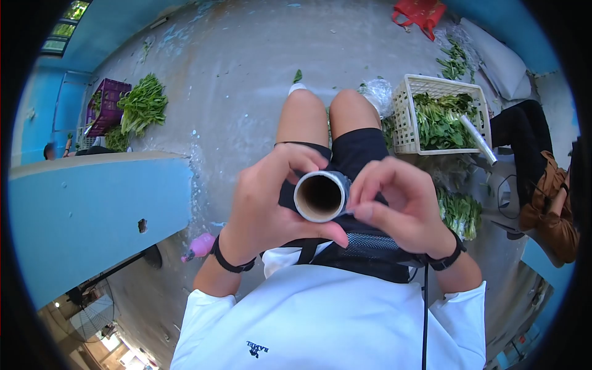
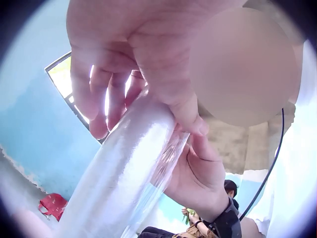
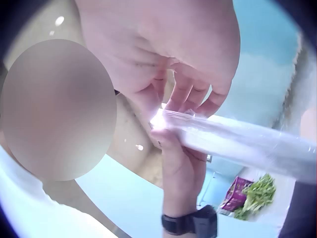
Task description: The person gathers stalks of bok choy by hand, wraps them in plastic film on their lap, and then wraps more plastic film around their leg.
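Note:
A roll of clear plastic wrap on a hollow tube stands end-up between both hands, above the person's lap; the head view looks into its open end. The left hand curves round the top of the roll, thumb on the near side and fingers on the far side. At the roll's right side, the right hand pinches the edge of the film with thumb and forefinger. A loose, wrinkled strip of film stands off the roll in the left wrist view. In the right wrist view the roll runs off to the right.
A white crate of leafy greens stands to the right, with another film roll across its rim. Bundled greens lie nearby. Ahead left are a purple crate and greens. A person sits at right; a blue ledge is left.

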A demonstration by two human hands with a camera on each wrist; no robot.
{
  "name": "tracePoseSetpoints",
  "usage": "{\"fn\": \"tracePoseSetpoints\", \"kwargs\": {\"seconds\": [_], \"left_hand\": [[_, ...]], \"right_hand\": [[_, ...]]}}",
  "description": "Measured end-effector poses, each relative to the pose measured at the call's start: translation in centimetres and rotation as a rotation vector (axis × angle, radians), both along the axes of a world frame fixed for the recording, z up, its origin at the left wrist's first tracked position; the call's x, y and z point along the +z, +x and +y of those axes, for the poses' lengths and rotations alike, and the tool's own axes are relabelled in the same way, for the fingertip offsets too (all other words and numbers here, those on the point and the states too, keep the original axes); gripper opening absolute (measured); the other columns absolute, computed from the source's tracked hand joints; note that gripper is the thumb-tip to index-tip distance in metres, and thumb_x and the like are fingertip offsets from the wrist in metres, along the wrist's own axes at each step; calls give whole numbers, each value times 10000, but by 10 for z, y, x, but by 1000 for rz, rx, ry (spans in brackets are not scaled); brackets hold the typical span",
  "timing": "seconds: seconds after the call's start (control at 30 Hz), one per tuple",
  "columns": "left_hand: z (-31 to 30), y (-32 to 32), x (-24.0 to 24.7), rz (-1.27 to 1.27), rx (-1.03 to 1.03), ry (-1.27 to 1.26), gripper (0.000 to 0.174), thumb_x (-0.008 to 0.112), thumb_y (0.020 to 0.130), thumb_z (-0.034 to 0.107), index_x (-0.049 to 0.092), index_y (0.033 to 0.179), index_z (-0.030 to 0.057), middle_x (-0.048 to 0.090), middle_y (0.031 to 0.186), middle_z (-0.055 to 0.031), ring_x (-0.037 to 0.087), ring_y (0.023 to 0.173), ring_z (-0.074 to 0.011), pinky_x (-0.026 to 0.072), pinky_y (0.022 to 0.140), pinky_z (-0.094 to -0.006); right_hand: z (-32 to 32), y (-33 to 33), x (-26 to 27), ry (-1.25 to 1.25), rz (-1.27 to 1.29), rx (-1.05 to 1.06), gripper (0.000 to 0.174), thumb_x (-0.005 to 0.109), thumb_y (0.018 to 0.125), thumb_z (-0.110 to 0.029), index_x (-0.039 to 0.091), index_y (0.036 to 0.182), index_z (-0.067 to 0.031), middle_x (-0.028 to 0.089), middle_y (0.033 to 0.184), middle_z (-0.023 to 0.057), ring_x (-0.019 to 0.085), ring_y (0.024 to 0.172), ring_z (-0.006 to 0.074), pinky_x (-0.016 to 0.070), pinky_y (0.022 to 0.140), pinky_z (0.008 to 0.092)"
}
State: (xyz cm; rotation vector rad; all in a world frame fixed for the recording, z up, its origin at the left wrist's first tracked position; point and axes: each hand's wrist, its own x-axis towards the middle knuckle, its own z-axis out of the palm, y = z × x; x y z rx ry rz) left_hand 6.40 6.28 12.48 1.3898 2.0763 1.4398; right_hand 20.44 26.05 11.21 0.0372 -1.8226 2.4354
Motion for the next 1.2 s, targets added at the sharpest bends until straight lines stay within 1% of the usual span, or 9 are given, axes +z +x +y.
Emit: {"fn": "tracePoseSetpoints", "kwargs": {"seconds": [0.13,0.27,0.4,0.5,0.6,0.73,0.93,1.13,1.2], "left_hand": [[10,-1,-18,-300,-81,37,728,924,796,113,432,1328,42,710,1267,-163,678,1190,-222,513,1019,-348],[24,-12,-38,-416,-132,160,799,887,820,51,444,1485,27,687,1302,-126,687,1164,-205,538,1016,-356],[39,-30,-41,-407,55,140,529,925,790,132,667,1238,21,675,1197,-76,696,1036,-149,605,825,-291],[45,-37,-32,-397,99,48,550,935,789,167,653,1237,22,700,1108,-69,707,946,-135,601,781,-277],[49,-45,-38,-403,131,89,568,933,804,214,632,1240,11,710,1039,-58,718,895,-130,594,768,-266],[54,-49,-56,-428,158,85,549,907,846,246,617,1238,-5,703,1095,-90,727,950,-146,599,797,-278],[65,-47,-95,-816,-123,266,556,828,933,208,492,1318,-11,673,1201,-137,727,1041,-197,596,907,-324],[67,-56,-81,-926,39,62,548,757,992,250,451,1322,-62,748,1089,-152,735,1024,-191,598,904,-341],[67,-57,-79,-963,45,85,541,753,996,251,457,1324,-61,747,1090,-150,735,1018,-185,595,899,-334]], "right_hand": [[-4,-11,-19,-55,-25,-95,130,650,1036,-56,549,1094,1,649,984,40,627,926,80,519,851,242],[-3,-24,-31,-1,102,-264,162,594,1071,-75,476,1161,-12,636,994,43,615,904,76,512,822,232],[0,-45,-40,99,151,-392,261,608,1076,-142,434,1234,-29,612,960,24,576,841,70,466,751,212],[6,-64,-49,123,174,-425,235,666,1042,-145,512,1184,-40,580,963,1,540,809,69,432,698,211],[22,-70,-46,115,-25,-291,150,695,1013,-116,620,920,-26,608,914,-9,576,797,91,476,718,242],[14,-83,-56,398,198,-511,151,681,1026,-132,609,965,-14,645,797,15,621,730,124,511,696,277],[20,-78,-68,755,-61,-631,218,610,1077,-214,545,1057,-7,665,731,55,654,616,159,512,558,332],[38,-85,-70,309,-259,-499,253,605,1089,-260,574,1055,-11,645,723,10,608,618,82,491,566,267],[46,-93,-78,17,-245,-224,224,631,1071,-219,620,1016,-3,646,802,0,607,701,62,508,646,235]]}}
